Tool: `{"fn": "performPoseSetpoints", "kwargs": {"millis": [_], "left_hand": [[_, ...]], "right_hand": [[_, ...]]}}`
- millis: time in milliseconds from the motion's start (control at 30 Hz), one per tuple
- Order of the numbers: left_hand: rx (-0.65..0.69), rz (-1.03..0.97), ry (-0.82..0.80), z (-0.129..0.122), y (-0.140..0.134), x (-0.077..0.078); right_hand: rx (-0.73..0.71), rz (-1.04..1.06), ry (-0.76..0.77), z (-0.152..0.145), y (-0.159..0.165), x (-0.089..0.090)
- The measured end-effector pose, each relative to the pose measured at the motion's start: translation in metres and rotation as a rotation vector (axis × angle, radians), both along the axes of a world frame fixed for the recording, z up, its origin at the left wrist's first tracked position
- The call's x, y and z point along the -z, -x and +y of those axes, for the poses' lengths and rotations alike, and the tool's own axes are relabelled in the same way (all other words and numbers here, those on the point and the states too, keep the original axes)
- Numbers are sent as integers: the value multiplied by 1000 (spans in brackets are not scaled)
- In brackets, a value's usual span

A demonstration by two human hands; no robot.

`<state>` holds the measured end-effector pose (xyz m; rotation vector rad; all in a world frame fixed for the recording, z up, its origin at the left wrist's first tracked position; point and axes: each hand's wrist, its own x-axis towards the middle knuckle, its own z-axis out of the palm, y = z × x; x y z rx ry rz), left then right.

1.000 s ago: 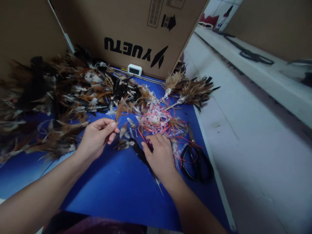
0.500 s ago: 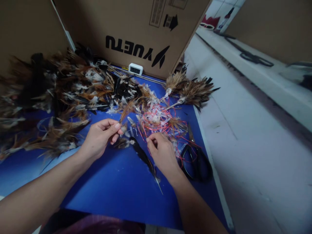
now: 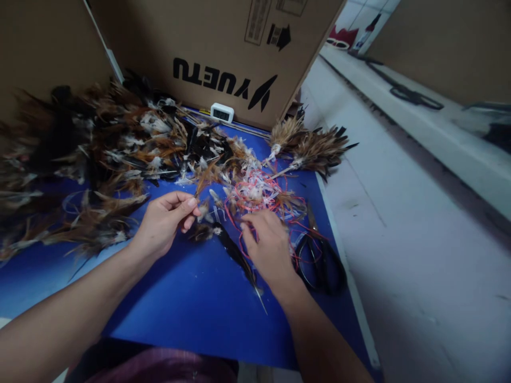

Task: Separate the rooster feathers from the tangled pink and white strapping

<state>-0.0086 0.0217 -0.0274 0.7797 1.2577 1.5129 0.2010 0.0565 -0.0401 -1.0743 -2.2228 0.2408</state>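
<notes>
My left hand (image 3: 163,222) pinches the base of a brown feather (image 3: 205,179) between thumb and fingers, its tip pointing up and away. To the right, my right hand (image 3: 268,244) hovers at the near edge of a tangle of red string and clear plastic strips (image 3: 258,190). Its thumb and fingers are apart, with nothing visible between them. A long black feather (image 3: 233,254) lies on the blue tabletop (image 3: 191,298) between my hands. Small fluffy feathers (image 3: 203,232) rest close to my left fingertips. Black-handled scissors (image 3: 337,268) lie right of my right hand.
A large heap of brown, black and white feathers (image 3: 139,141) covers the left and back. Two tied feather bundles (image 3: 315,149) lie at back right. A small white digital timer (image 3: 222,113) stands before a cardboard box (image 3: 191,32). The table's right edge borders a pale surface (image 3: 383,213).
My right hand's fingers have gone from pinched to spread apart, shifting slightly away from me over the string. My left hand keeps hold of the brown feather and has barely moved.
</notes>
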Motion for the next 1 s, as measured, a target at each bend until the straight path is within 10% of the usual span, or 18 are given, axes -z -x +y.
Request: {"fn": "performPoseSetpoints", "kwargs": {"millis": [500,1000], "left_hand": [[-28,-25,-1,2,1,-2],[65,-42,79,1,-4,8]], "right_hand": [[-164,-390,-81,-10,36,12],[-3,721,721,-8,18,-25]]}}
